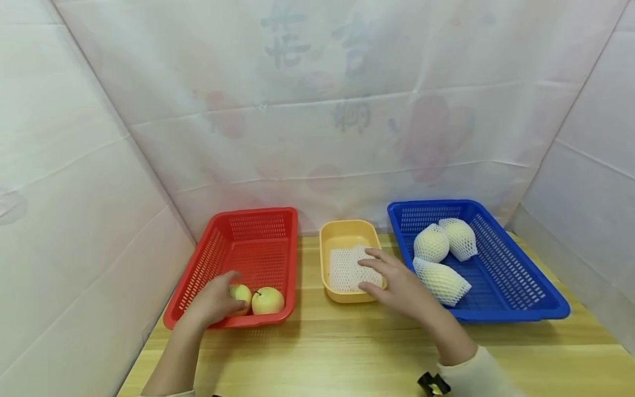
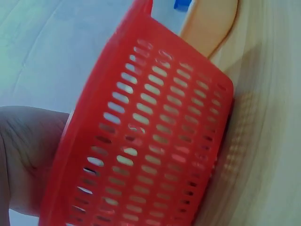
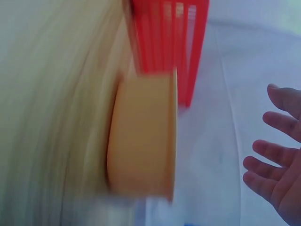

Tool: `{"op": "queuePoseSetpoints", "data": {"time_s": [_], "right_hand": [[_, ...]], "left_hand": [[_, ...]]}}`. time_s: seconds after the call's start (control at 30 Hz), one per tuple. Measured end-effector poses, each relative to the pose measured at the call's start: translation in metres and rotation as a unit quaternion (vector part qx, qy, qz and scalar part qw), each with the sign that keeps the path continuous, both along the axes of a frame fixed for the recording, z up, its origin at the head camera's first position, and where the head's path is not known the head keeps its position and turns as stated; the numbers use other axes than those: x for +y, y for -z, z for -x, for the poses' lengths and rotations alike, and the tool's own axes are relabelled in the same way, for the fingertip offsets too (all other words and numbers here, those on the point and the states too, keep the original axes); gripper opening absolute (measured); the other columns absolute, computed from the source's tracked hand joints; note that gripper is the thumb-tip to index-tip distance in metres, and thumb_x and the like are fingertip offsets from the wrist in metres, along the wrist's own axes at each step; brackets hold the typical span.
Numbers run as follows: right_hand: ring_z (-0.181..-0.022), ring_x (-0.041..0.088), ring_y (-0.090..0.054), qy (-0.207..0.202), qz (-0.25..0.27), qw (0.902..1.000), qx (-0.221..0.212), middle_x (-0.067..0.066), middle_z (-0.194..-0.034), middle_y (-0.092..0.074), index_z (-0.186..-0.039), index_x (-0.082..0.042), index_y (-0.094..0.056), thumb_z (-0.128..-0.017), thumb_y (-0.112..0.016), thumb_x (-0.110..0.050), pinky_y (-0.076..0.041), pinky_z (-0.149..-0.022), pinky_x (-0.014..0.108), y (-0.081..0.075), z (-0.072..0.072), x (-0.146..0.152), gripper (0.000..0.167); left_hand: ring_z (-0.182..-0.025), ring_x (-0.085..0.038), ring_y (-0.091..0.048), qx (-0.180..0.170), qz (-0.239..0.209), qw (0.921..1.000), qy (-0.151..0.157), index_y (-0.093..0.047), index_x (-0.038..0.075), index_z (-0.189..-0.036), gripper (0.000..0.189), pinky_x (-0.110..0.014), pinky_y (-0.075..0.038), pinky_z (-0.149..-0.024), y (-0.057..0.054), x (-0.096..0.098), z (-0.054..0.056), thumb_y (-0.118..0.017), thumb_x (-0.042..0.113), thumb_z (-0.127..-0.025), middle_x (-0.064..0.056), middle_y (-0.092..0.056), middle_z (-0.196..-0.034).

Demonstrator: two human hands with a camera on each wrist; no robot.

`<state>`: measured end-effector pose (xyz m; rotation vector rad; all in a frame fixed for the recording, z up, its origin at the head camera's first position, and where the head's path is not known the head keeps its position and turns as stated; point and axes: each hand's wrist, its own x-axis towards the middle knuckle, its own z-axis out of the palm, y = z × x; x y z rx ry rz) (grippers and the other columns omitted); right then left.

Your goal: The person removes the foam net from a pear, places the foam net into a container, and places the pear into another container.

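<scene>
The left hand (image 1: 212, 299) curls round a pear (image 1: 241, 294) in the red basket (image 1: 294, 259); the right hand (image 1: 398, 282), splayed and empty, hovers by nets (image 1: 342, 270) in the yellow tray (image 1: 345, 241). Faint characters (image 1: 286, 44) on the cloth (image 1: 307, 146) are unclear.

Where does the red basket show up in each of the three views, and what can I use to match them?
Head: the red basket is left of centre, in the lower half.
Left wrist: its slotted outer side fills the middle, cut off at the bottom.
Right wrist: it is at top centre, blurred and cut off by the top edge.
Shared landmark: the small yellow container, visible in all three.
</scene>
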<state>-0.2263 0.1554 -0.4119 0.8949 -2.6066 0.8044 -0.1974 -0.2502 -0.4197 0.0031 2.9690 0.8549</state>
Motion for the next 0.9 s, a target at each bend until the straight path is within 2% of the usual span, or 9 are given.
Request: {"op": "queuePoseSetpoints", "data": {"time_s": [0.1,0.13,0.2,0.27,0.43,0.63,0.77,0.9], "right_hand": [[-0.132,0.039,-0.047,0.024,-0.009,0.9996,0.007,0.014,-0.146,-0.048,-0.131,-0.013,-0.062,-0.090,-0.072,-0.033,-0.047,-0.098,0.059,-0.001,0.003,0.025,0.047],[-0.132,0.040,-0.047,0.031,-0.012,0.9994,0.009,0.015,-0.145,-0.049,-0.131,-0.012,-0.062,-0.090,-0.072,-0.032,-0.047,-0.098,0.060,-0.001,0.004,0.032,0.047],[-0.132,0.041,-0.045,0.046,-0.020,0.9987,0.007,0.016,-0.146,-0.048,-0.132,-0.012,-0.060,-0.091,-0.071,-0.034,-0.046,-0.098,0.061,-0.001,0.005,0.045,0.048],[-0.133,0.042,-0.044,0.059,-0.030,0.9978,0.002,0.016,-0.146,-0.047,-0.133,-0.012,-0.059,-0.092,-0.069,-0.036,-0.045,-0.098,0.062,0.000,0.006,0.058,0.049],[-0.132,0.043,-0.043,0.085,-0.042,0.9953,-0.019,0.016,-0.146,-0.047,-0.135,-0.013,-0.058,-0.093,-0.065,-0.045,-0.043,-0.096,0.066,0.005,0.011,0.083,0.054],[-0.131,0.050,-0.039,0.141,-0.055,0.9858,-0.073,0.023,-0.144,-0.047,-0.139,-0.008,-0.053,-0.096,-0.054,-0.054,-0.035,-0.099,0.072,0.006,0.016,0.110,0.063],[-0.131,0.053,-0.038,0.164,-0.074,0.9775,-0.109,0.029,-0.144,-0.045,-0.142,-0.004,-0.048,-0.097,-0.049,-0.059,-0.033,-0.100,0.072,0.008,0.021,0.124,0.071],[-0.127,0.055,-0.043,0.165,-0.097,0.9723,-0.135,0.033,-0.143,-0.044,-0.143,-0.001,-0.045,-0.093,-0.055,-0.059,-0.040,-0.094,0.071,0.014,0.027,0.131,0.078]], "left_hand": [[-0.080,-0.024,-0.060,0.012,0.007,0.9999,0.007,-0.051,0.006,-0.139,0.068,-0.042,-0.051,-0.073,-0.007,0.007,-0.003,-0.079,0.016,-0.077,-0.017,-0.060,-0.126],[-0.093,-0.028,-0.062,0.017,0.009,0.9998,0.009,-0.051,0.007,-0.139,0.068,-0.046,-0.052,-0.079,-0.009,0.009,-0.004,-0.079,0.016,-0.078,-0.018,-0.058,-0.131],[-0.117,-0.036,-0.057,0.029,0.013,0.9994,0.016,-0.050,0.007,-0.140,0.068,-0.055,-0.050,-0.091,-0.014,0.014,-0.008,-0.078,0.017,-0.079,-0.019,-0.052,-0.141],[-0.130,-0.040,-0.048,0.036,0.010,0.9991,0.020,-0.048,0.008,-0.141,0.068,-0.060,-0.046,-0.097,-0.018,0.019,-0.011,-0.077,0.018,-0.081,-0.019,-0.048,-0.145],[-0.132,-0.039,-0.048,0.069,0.012,0.9972,0.026,-0.050,0.009,-0.141,0.065,-0.060,-0.045,-0.100,-0.027,0.033,-0.019,-0.078,0.020,-0.083,-0.015,-0.049,-0.145],[-0.128,-0.036,-0.051,0.137,0.027,0.9895,0.038,-0.057,0.012,-0.135,0.060,-0.059,-0.043,-0.102,-0.033,0.053,-0.024,-0.081,0.024,-0.081,-0.012,-0.054,-0.140],[-0.129,-0.033,-0.051,0.187,0.020,0.9795,0.072,-0.057,0.014,-0.134,0.062,-0.059,-0.039,-0.108,-0.034,0.076,-0.024,-0.083,0.027,-0.079,-0.011,-0.054,-0.139],[-0.136,-0.030,-0.045,0.220,-0.008,0.9684,0.117,-0.045,0.020,-0.146,0.074,-0.051,-0.044,-0.107,-0.030,0.105,-0.025,-0.080,0.035,-0.083,-0.006,-0.042,-0.151]]}}
